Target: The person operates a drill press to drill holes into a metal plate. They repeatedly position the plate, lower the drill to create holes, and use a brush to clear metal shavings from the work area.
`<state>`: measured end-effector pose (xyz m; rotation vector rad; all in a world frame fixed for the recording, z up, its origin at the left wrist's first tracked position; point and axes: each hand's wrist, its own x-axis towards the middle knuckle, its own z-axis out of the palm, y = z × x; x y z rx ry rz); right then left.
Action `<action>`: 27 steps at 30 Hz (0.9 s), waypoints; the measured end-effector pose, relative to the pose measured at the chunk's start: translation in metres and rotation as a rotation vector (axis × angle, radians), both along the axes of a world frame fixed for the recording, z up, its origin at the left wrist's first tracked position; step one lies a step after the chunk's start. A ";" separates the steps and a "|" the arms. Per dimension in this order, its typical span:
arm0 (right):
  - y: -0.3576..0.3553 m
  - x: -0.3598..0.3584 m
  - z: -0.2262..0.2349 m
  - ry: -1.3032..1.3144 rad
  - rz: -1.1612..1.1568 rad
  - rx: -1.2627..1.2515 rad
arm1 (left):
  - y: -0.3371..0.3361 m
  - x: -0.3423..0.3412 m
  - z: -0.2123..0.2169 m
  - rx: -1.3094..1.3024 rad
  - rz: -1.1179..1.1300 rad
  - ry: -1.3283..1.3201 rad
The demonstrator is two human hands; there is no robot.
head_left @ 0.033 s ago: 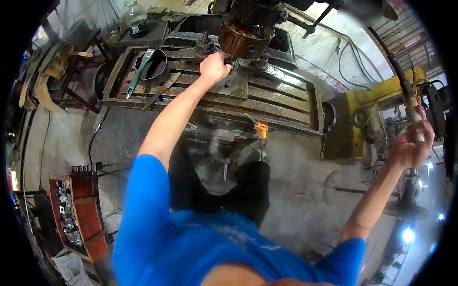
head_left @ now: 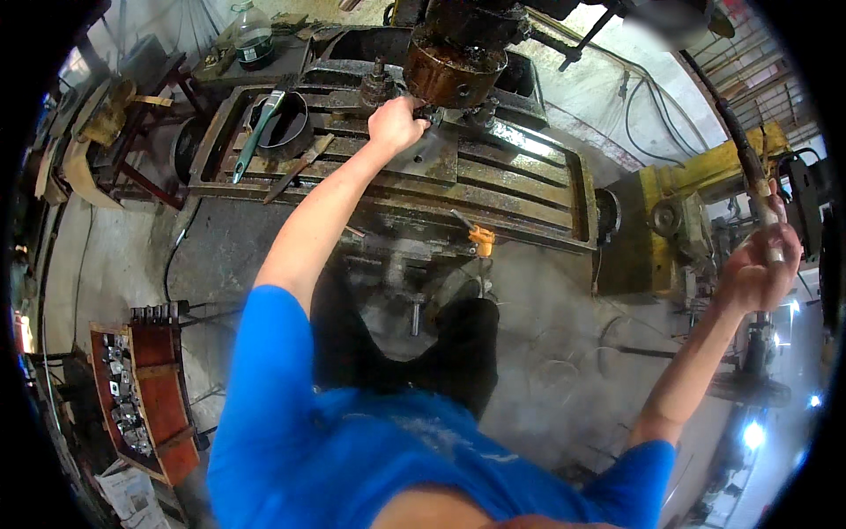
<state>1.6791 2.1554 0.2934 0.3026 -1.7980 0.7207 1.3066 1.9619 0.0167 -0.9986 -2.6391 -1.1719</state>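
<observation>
My left hand reaches to the slotted machine table, just below the round oily spindle head. Its fingers are curled together at a small dark part beneath the spindle; what they hold is hidden. Left of that hand stands a bolt-like clamp post. Far to the right, my right hand is wrapped round a long lever that slants up toward the machine. On the table's left part a green-handled brush lies across the rim of a round tin of dark liquid.
A flat dark strip lies beside the tin. An orange fitting hangs at the table's front edge. A red-brown box of metal parts stands at lower left, a bottle at the back left, a yellow machine frame at right.
</observation>
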 end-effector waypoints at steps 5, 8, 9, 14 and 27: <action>0.001 -0.008 -0.004 0.071 -0.114 -0.009 | -0.003 -0.002 0.000 -0.022 0.014 -0.025; 0.009 -0.005 0.001 0.025 -0.051 0.020 | -0.003 -0.001 0.009 -0.109 0.012 -0.091; 0.007 -0.006 0.002 0.013 -0.031 0.056 | -0.003 -0.001 0.007 -0.087 0.004 -0.077; -0.011 -0.004 -0.030 0.029 -0.040 0.034 | 0.001 -0.006 -0.007 0.000 -0.012 -0.030; 0.002 0.003 -0.014 0.022 -0.096 0.005 | -0.003 -0.002 -0.004 0.000 -0.013 -0.031</action>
